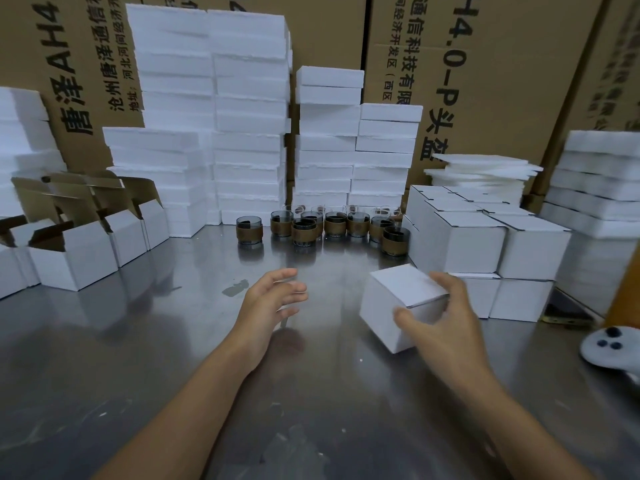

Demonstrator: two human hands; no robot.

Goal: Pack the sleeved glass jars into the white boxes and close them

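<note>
The right grip curls round a closed white box, tilted low over the desk; the left grip hangs open, empty. Just beyond the right grip stand the packed boxes (fingertip hold, mind), and a slip could topple them. The sleeved jars wait further ahead.

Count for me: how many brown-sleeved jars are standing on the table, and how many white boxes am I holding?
Brown-sleeved jars: 8 (clear glasses behind are too blurred to count)
White box in the right hand: 1
Total: 9
</note>
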